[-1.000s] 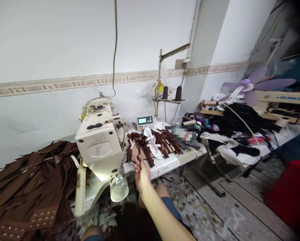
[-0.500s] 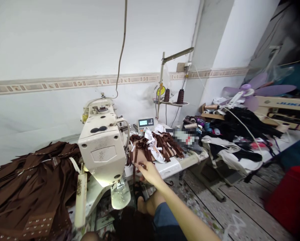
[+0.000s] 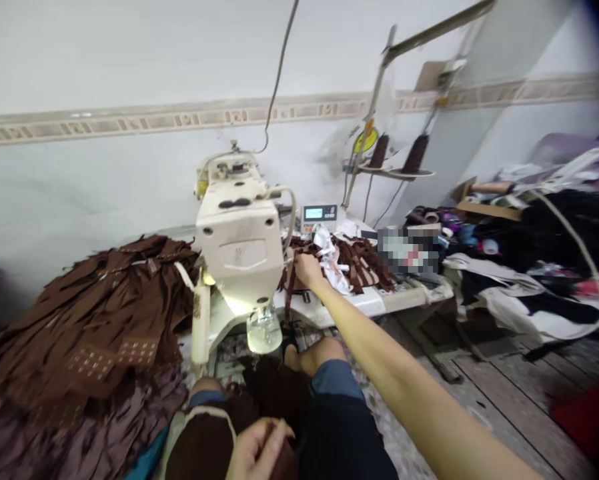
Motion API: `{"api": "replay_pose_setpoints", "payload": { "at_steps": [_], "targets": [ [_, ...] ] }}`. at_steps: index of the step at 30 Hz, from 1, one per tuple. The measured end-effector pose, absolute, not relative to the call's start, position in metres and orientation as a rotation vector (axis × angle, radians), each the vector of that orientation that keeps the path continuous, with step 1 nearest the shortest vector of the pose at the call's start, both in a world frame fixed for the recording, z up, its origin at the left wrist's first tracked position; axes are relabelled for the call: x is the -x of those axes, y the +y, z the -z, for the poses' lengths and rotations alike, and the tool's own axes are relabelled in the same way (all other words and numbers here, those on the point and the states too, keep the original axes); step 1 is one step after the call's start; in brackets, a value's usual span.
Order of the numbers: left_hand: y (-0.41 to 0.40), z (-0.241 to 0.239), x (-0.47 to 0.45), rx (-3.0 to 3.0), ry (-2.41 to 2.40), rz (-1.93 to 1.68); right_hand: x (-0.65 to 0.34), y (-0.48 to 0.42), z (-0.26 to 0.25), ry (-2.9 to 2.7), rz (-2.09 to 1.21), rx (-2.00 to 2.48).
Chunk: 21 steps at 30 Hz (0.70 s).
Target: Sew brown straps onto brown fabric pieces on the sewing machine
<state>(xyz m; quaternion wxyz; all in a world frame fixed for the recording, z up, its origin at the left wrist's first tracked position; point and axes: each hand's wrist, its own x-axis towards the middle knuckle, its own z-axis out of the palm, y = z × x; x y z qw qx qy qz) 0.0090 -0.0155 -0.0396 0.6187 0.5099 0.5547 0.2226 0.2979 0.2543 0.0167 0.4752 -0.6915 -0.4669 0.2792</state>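
My right hand (image 3: 308,271) reaches out over the sewing table, fingers curled closed at a brown strap (image 3: 290,288) that hangs over the table edge. Beside it lies a pile of brown straps (image 3: 367,260) with white tags (image 3: 332,260). Low in the view, my left hand (image 3: 259,448) is above my lap, thumb and fingers pressed together on dark brown fabric (image 3: 285,461). A dark brown piece with a cream edge (image 3: 199,445) lies just left of that hand. The sewing machine (image 3: 242,247) stands left of my right hand, its lamp lit.
A large heap of brown garments (image 3: 114,300) with metal hooks spreads on the left. Behind the straps are a control panel (image 3: 319,215) and a thread stand (image 3: 379,100) with dark cones. White and black fabric (image 3: 519,300) and spools crowd the right. A cable hangs overhead.
My view has shifted, moving the machine right and up in the picture. My right hand's fingers have closed at the brown strap. My left hand has come into view at the bottom.
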Motion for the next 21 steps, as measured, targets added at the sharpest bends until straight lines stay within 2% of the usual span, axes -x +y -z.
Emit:
{"api": "replay_pose_setpoints", "payload": {
  "at_steps": [6, 9, 11, 13, 21],
  "targets": [
    [-0.008, 0.022, -0.006, -0.976, 1.147, -0.824, -0.268, 0.153, 0.014, -1.238, -0.817, 1.561],
    [-0.003, 0.019, -0.005, -0.886, 1.087, -0.856, -0.239, 0.078, 0.033, -1.368, -1.134, 1.456],
    [-0.001, 0.021, -0.004, -0.984, 1.090, -0.884, -0.219, 0.038, 0.041, -1.380, -1.520, 1.224],
    [-0.001, 0.024, -0.003, -1.140, 1.119, -0.921, -0.204, 0.011, 0.044, -1.279, -1.691, 1.102],
    [-0.015, 0.046, -0.015, -1.265, 1.099, -0.847, -0.190, -0.025, 0.034, -1.223, -1.727, 1.156]
  ]
}}
